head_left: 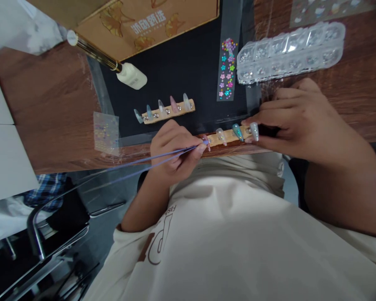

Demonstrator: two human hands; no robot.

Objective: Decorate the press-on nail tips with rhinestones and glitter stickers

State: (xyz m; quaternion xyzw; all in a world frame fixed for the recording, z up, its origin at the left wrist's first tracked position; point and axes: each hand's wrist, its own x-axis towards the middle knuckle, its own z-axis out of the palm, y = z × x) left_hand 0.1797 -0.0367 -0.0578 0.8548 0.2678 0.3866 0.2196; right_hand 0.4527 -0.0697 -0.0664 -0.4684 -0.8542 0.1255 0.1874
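My left hand [172,152] grips thin blue tweezers [150,161], whose tips touch a pink false nail tip [206,143] at the left end of a wooden strip [230,136]. The strip lies at the table's near edge and carries several nail tips, among them a teal one [237,131] and a silvery one [254,131]. My right hand [297,121] pinches the strip's right end, with its fingers pointing left and covering that end. My cream shirt fills the lower part of the view.
A second wooden strip [167,110] with several nail tips lies on a black mat [188,62]. Behind are a flower sticker strip [227,69], a clear compartment box of gems [291,50], a white bottle [131,75], a cardboard box [147,21] and a small sticker sheet [105,133]. A chair [50,234] stands lower left.
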